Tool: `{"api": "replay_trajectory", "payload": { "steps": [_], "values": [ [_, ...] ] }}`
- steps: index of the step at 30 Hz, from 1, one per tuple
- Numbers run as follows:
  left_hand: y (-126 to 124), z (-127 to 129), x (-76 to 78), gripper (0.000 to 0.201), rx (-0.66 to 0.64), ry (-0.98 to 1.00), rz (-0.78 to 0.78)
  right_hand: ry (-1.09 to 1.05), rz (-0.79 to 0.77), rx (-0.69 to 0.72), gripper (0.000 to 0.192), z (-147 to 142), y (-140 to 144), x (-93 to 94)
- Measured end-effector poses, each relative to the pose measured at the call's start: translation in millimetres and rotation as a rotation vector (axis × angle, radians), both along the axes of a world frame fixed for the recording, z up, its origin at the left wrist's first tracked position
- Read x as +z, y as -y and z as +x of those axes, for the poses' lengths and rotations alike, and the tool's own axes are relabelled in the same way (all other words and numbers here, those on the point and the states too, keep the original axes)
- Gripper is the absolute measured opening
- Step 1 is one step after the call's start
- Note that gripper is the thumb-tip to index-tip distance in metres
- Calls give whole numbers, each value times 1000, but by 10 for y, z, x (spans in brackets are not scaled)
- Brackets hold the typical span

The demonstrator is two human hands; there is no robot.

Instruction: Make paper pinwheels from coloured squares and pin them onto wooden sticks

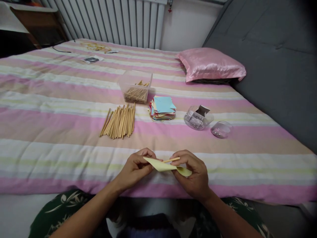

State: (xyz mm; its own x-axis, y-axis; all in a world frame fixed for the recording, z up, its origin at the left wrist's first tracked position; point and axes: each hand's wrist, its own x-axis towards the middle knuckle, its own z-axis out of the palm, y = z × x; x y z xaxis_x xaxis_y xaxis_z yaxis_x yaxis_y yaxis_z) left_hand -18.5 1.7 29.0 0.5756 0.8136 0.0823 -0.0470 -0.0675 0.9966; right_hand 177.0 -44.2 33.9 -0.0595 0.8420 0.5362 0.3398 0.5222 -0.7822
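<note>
Between my two hands is a pale yellow sheet of paper (162,165), curled at its right end. My left hand (136,167) is closed on the sheet's left side, thumb in front. With my right hand (192,172) I pinch the curled right end. A thin tan stick (171,160) lies behind the paper's upper edge, its right end by my right fingers; its left end is hidden. Past my hands are a bundle of similar sticks (121,122) and a stack of coloured paper squares (163,107) with a light blue one on top.
A clear plastic box (125,84) holds more thin sticks. To the right stand a clear tub (189,120) of small shiny pieces and a smaller round container (224,129). A pink pillow (213,62) lies on the striped bed (61,132), beside the grey headboard (267,66).
</note>
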Motion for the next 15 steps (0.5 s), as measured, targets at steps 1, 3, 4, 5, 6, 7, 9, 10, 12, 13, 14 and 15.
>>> {"api": "replay_trajectory", "payload": {
  "steps": [1,3,4,5,6,7,9,10,12,13,14,15],
  "values": [
    [0,-2,-2,16,1,-1,8,-2,0,-3,18,-2,0,0],
    [2,-8,-6,17,2,-11,26,-6,4,-9,17,-6,0,6],
    [3,-11,-7,17,3,-16,35,-5,9,-13,17,-8,1,11],
    [4,-13,-6,17,6,-23,40,-2,18,-17,17,-10,2,18],
    [5,-14,-4,17,11,-27,41,5,29,-23,17,-11,2,26],
    [6,-14,-1,17,17,-27,37,14,42,-28,17,-12,2,33],
    [4,-11,5,18,23,-24,30,29,63,-33,17,-12,3,45],
    [2,-9,6,18,22,-18,25,32,69,-32,17,-12,3,48],
    [-2,-5,3,18,14,-3,13,28,70,-25,18,-9,4,48],
    [-2,-4,-1,18,11,1,8,23,69,-20,18,-7,5,46],
    [-2,-4,-5,18,9,3,3,19,67,-16,18,-5,6,42],
    [0,-5,-9,18,8,2,2,15,64,-12,18,-3,7,38]
  ]
}}
